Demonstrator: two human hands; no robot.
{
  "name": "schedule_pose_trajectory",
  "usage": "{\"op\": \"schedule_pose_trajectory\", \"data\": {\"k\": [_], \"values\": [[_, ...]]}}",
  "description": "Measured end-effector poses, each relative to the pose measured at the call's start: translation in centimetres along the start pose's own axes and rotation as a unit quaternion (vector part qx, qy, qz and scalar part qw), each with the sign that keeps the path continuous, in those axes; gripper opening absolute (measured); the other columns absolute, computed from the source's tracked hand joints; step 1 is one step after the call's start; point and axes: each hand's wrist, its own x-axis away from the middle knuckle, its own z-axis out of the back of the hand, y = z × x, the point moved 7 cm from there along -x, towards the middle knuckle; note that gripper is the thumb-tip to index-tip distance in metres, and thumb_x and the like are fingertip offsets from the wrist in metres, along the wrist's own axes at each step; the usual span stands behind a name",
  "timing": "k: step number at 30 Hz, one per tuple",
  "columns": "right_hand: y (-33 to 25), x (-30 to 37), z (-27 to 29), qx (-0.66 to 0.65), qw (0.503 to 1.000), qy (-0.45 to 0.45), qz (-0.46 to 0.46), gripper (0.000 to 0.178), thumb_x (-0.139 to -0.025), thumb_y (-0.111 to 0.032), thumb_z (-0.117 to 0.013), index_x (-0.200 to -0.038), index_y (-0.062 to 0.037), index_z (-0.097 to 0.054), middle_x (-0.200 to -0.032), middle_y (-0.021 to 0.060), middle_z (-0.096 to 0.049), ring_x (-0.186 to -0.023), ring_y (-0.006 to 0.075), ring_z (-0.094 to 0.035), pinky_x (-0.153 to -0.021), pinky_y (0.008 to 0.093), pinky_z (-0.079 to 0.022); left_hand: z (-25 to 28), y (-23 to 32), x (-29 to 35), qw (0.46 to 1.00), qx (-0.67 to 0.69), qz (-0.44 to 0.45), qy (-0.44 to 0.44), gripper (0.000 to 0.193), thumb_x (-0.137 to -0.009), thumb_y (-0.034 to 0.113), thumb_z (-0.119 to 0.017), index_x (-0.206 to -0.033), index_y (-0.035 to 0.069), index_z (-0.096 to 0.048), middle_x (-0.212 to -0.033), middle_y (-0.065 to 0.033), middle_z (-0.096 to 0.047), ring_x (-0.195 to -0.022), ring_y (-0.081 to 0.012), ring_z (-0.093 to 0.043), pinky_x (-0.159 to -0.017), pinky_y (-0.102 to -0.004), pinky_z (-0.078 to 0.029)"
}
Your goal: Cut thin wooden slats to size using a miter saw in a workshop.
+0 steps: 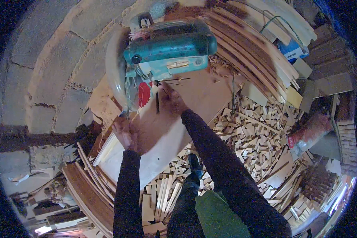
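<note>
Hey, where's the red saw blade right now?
In the head view, the red saw blade is left of and above centre, below the teal machine housing and just left of the right hand.

- One view: left fisheye on your head, upright, unmirrored.
- Faces down at your hands [127, 134] and the tabletop [202, 89], near; your forearms [129, 186] enter from below.
- Wide lens reaches the wall [51, 95]; rim bends straight edges.
</note>
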Motion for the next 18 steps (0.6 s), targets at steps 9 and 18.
{"op": "schedule_pose_trajectory", "data": {"k": [9,18], "values": [[2.6,-0.6,0.0,0.124,0.992,0.01,0.001,0.048,-0.094,-0.011,-0.055,-0.14,-0.0069,-0.043,-0.128,0.0174,-0.059,-0.118,0.0252,-0.058,-0.097,0.0331,-0.045,0.0,4.7,0.5,0.888,-0.339,-0.311,0.008,0.014,-0.081,0.019,-0.067,-0.087,0.007,-0.067,-0.107,-0.0129,-0.054,-0.105,-0.0365,-0.047,-0.088,-0.0501,-0.04],[5.0,0.1,4.7,0.143,0.982,0.075,0.095,0.047,-0.096,-0.011,-0.052,-0.142,-0.0076,-0.042,-0.127,0.0103,-0.06,-0.113,0.0194,-0.059,-0.093,0.0292,-0.046,-4.5,4.5,1.7,0.926,-0.285,-0.245,-0.02,0.016,-0.083,0.022,-0.06,-0.093,0.01,-0.066,-0.108,-0.014,-0.053,-0.108,-0.04,-0.046,-0.094,-0.0516,-0.038]]}}
